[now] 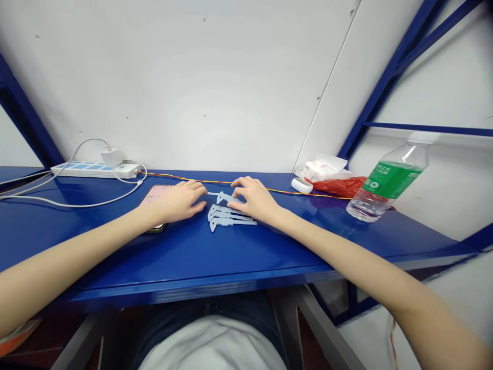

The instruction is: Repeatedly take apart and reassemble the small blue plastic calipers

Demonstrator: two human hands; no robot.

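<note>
The person wears a white shirt hanging over dark blue denim jeans, the only clothing in view. The left forearm and right forearm are bare, as are the 2 slim hands, the left hand and right hand.

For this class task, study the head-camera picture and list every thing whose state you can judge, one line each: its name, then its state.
left hand, open, empty
right hand, open, empty
pale blue plastic calipers, lying flat, right hand's fingers on the top one
phone, screen lit, partly under the left hand
plastic water bottle, part full
white power strip, white charger plugged in
</note>
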